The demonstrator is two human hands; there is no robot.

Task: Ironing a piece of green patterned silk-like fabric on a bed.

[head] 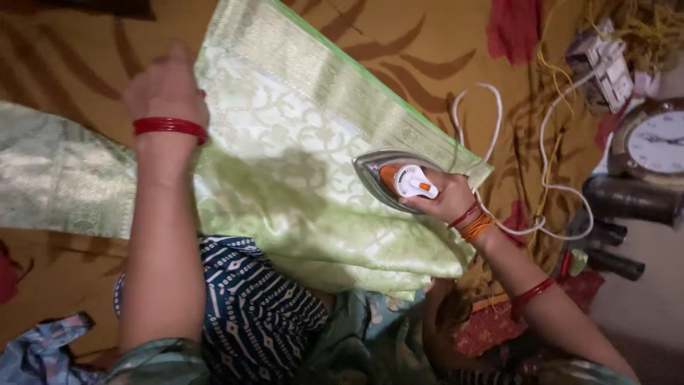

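Note:
A pale green patterned cloth [285, 142] with a shiny woven border lies folded across a brown printed sheet. My right hand [445, 196] grips the handle of a silver and orange electric iron [395, 178], which rests flat on the cloth near its right edge. My left hand [167, 89], with a red bangle at the wrist, presses down on the cloth's upper left part, fingers hidden behind the wrist. The iron's white cord [491, 142] loops off to the right.
A brown sheet [427, 43] with leaf shapes covers the surface. A white power strip [602, 68] and tangled yellow wires sit at the top right, above a round clock [655, 139]. Dark cylinders [627, 199] lie at the right. My patterned blue clothing [249, 306] is below.

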